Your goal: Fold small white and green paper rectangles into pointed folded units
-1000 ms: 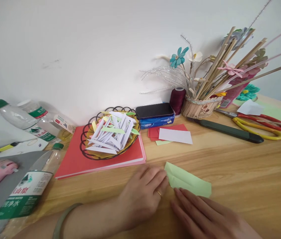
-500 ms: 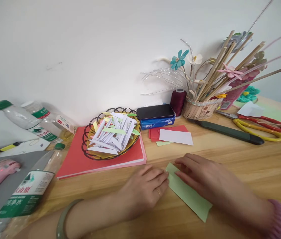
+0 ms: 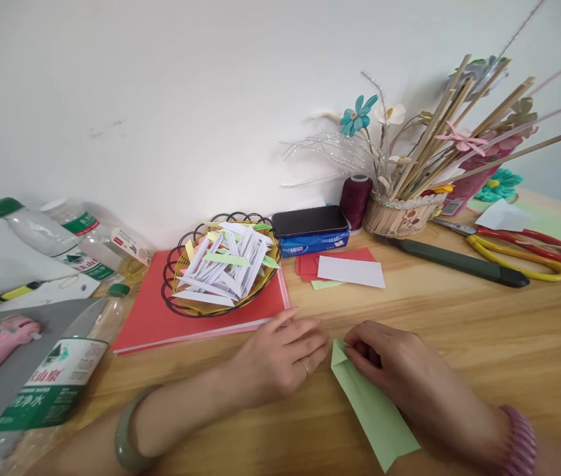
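A strip of light green paper [image 3: 372, 413] lies slantwise on the wooden table, its far end turned over in a small fold. My right hand [image 3: 392, 360] pinches that far end between thumb and bent fingers. Just left of the strip, my left hand [image 3: 283, 354] is held palm down with its fingers stretched out, apart from the paper. Beyond the hands a yellow basket with a black looped rim [image 3: 174, 307] holds many folded white and green paper pieces [image 3: 233, 261]. A white paper slip [image 3: 352, 271] rests on red slips [image 3: 305, 266].
Plastic bottles [image 3: 49, 380], a pink glue gun [image 3: 0, 350] and a cutter [image 3: 0, 301] are on the left. Red paper sheets [image 3: 136, 324] lie under the basket. A phone [image 3: 310, 221], thread spool [image 3: 356, 201], flower pot [image 3: 399, 215], green-handled tool [image 3: 459, 263] and scissors [image 3: 518, 254] stand or lie along the back.
My left hand has moved left, off the paper's edge. My right hand has curled its fingers onto the far end, which now shows a fold. The strip has shifted slightly nearer me.
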A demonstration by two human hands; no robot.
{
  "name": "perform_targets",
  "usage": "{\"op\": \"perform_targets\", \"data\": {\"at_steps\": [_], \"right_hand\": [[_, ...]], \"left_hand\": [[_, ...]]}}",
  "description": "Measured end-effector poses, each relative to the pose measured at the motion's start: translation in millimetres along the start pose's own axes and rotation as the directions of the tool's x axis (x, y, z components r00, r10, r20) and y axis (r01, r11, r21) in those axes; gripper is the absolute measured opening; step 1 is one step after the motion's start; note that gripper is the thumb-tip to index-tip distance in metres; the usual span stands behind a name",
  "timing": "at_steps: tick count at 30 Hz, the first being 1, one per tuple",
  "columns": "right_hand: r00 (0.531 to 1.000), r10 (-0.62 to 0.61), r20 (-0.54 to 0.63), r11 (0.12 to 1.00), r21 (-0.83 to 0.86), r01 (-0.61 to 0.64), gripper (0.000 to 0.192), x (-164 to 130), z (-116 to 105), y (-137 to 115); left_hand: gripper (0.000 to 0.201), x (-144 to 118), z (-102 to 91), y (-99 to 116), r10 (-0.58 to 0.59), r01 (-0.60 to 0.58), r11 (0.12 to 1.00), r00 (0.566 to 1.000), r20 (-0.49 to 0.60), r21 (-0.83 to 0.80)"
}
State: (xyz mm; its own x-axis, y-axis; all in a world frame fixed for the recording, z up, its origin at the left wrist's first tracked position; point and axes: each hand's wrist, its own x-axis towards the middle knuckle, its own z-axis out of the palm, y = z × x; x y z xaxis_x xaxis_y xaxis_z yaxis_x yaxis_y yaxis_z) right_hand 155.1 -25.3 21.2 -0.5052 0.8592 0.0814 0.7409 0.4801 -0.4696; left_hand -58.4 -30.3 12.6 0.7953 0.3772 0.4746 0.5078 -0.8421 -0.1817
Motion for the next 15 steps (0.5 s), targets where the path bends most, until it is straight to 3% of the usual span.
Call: {"op": "perform_targets", "data": {"at_steps": [5, 15], "right_hand": [[0.989, -0.117, -0.086, 0.993, -0.046, 0.113, 0.018, -1.9, 7.9, 4.5], [0.929, -0.366, -0.052, 0.925, -0.131, 0.357, 0.024, -6.7, -1.0, 9.7]], "left_hand": [[0.027, -2.9, 4.3, 4.6, 0.028, -0.027, 0.999, 0.999, 0.043, -0.021], [0.025, -3.5, 4.0, -3.1, -0.004, 0.012, 0.998, 0.992, 0.122, -0.067]]}}
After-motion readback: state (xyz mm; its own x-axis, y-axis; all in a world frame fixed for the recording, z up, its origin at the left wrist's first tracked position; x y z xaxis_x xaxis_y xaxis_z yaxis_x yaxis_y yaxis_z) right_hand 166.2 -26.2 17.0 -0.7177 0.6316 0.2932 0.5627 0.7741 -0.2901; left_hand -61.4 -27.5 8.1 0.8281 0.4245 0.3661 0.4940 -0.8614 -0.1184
